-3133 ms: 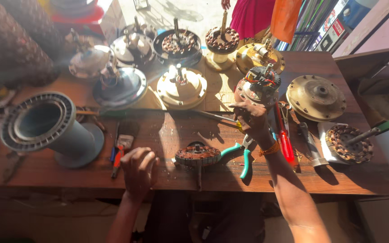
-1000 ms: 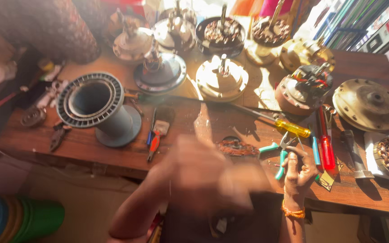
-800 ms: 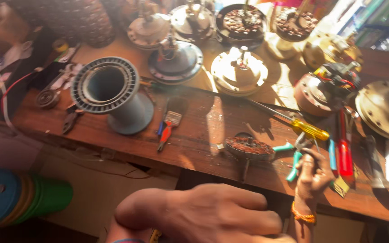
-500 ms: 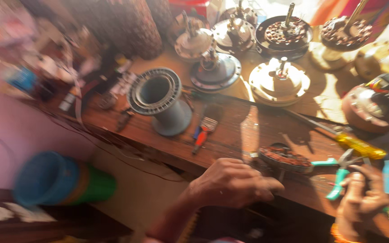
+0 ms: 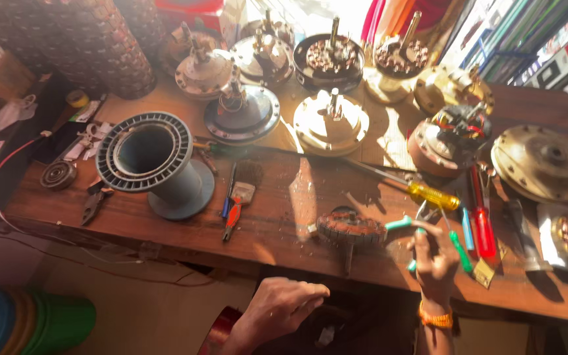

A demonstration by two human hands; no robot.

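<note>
While the right hand (image 5: 434, 253) grips teal-handled pliers (image 5: 422, 223) pointing away, the left hand (image 5: 284, 306) hangs loosely open.

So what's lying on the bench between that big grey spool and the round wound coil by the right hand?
In the head view, between the grey spool and the wound coil lie a small brush and a red-handled tool, then bare wood.

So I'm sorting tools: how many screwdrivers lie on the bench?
2: a yellow-handled screwdriver beyond the right hand, a red-handled screwdriver right of it. Others may hide among the clutter.
</note>
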